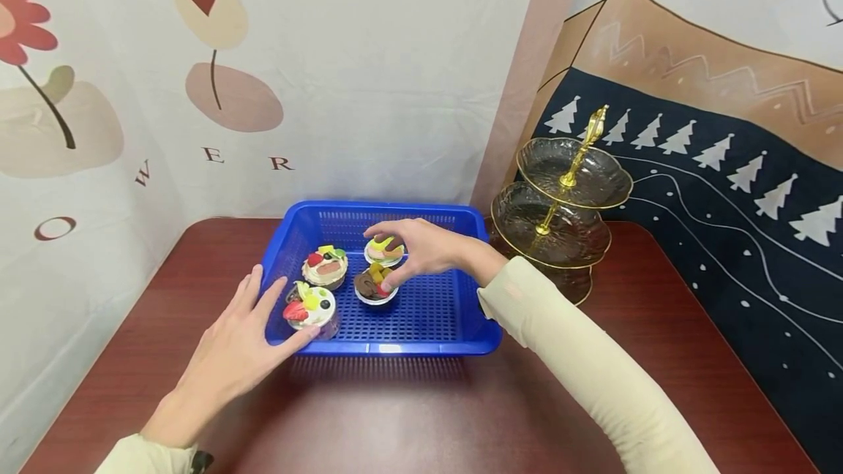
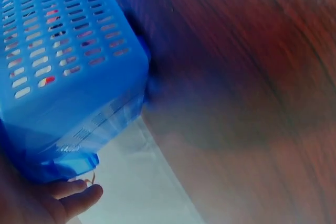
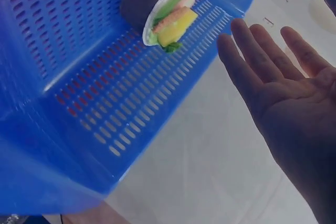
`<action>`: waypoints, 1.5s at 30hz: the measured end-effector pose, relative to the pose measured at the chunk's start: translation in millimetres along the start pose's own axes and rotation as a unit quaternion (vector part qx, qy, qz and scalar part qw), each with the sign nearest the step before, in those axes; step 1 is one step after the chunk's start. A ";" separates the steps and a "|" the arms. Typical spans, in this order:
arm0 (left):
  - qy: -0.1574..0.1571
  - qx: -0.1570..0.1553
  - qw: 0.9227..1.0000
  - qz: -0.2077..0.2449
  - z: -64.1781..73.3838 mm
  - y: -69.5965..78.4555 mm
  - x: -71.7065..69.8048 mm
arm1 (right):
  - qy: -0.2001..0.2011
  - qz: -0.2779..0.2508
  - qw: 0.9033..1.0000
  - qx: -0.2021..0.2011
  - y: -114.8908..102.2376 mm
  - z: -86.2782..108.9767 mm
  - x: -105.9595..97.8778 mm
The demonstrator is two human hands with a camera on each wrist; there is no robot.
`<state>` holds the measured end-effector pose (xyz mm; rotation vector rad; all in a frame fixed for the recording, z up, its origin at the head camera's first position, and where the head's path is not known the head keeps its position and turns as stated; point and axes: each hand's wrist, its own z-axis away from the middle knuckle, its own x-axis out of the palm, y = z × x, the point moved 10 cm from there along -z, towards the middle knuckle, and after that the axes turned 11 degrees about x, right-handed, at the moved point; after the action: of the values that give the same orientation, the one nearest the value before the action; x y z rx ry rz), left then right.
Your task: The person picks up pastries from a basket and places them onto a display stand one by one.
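My right hand [image 1: 429, 247] hovers over the blue plastic basket [image 1: 435, 349], fingers spread and apart from the cakes in the right wrist view. Under its thumb sits a chocolate-topped cupcake [image 1: 366, 284] with yellow and red pieces. Behind that one, partly covered by the fingers, is a fruit-topped cupcake [image 1: 375, 258] in a white-rimmed cup. My left hand [image 1: 224, 350] is at the basket's front left corner, its fingers straight along the rim. Closest to it stands a white-topped cake cup [image 1: 319, 311] with strawberry; a cream-topped cupcake [image 1: 325, 269] sits just behind.
To the right of the basket stands a tiered glass stand [image 1: 553, 225] with gold rims and a gold handle. Both rest on a dark red wooden table [image 1: 369, 423]. Printed cloths [image 1: 382, 79] hang behind and to the right.
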<state>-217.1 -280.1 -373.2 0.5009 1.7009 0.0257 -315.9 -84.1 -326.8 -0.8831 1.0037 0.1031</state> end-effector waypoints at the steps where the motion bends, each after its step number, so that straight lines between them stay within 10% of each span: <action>1: -0.006 0.004 1.000 -0.005 0.3 -0.5 -0.7 | -0.007 -0.003 1.000 0.003 1.1 -1.8 2.8; 12: -0.069 0.098 0.992 -0.044 1.9 -8.2 -13.1 | -0.048 -0.016 0.998 0.047 9.0 -16.9 19.8; 45: -0.065 0.089 0.994 -0.017 0.3 -11.7 -11.9 | -0.072 0.048 0.994 0.062 18.2 -37.2 49.7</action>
<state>-219.2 -294.8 -365.6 0.5943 1.5900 -0.1812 -321.9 -112.8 -384.5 -0.7043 0.9078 0.1828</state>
